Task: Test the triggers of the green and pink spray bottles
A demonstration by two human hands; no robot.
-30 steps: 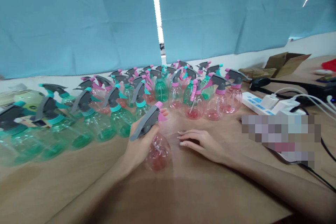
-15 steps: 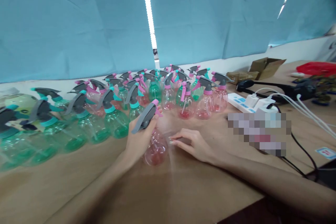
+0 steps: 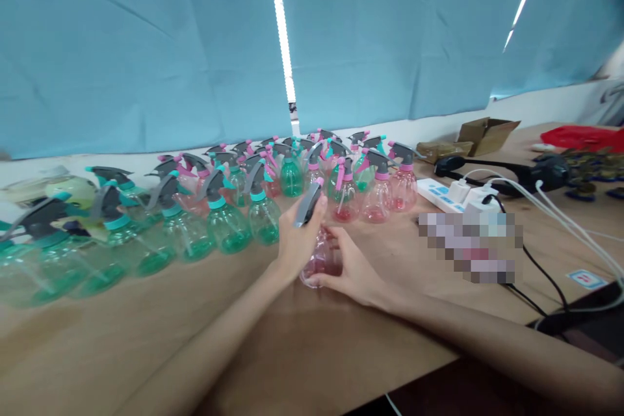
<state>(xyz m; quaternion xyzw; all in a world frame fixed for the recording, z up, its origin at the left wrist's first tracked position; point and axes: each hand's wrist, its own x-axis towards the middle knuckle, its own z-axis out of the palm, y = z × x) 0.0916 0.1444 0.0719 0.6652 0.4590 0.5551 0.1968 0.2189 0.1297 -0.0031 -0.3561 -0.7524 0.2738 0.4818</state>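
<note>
A pink-tinted spray bottle (image 3: 316, 259) with a grey and pink trigger head is in front of me, near the middle of the table. Wrapped round its neck and head, my left hand (image 3: 298, 234) is closed on it. Around the bottle's lower body curls my right hand (image 3: 351, 268), thumb at the near side and fingers at the far right. The left hand hides the bottle's collar. Just beyond stand more pink spray bottles (image 3: 376, 200), and a row of green spray bottles (image 3: 229, 227) runs off to the left.
At the right lie a white power strip (image 3: 441, 196) with plugged-in chargers and cables, a black headset (image 3: 517, 169) and a blurred-out item (image 3: 468, 247). Behind them sits an open cardboard box (image 3: 487, 135). A blue curtain (image 3: 195, 45) hangs at the back.
My left hand and the pink spray bottle have shifted right. My right hand, beside the bottle before, has closed round its body. The view has turned slightly.
</note>
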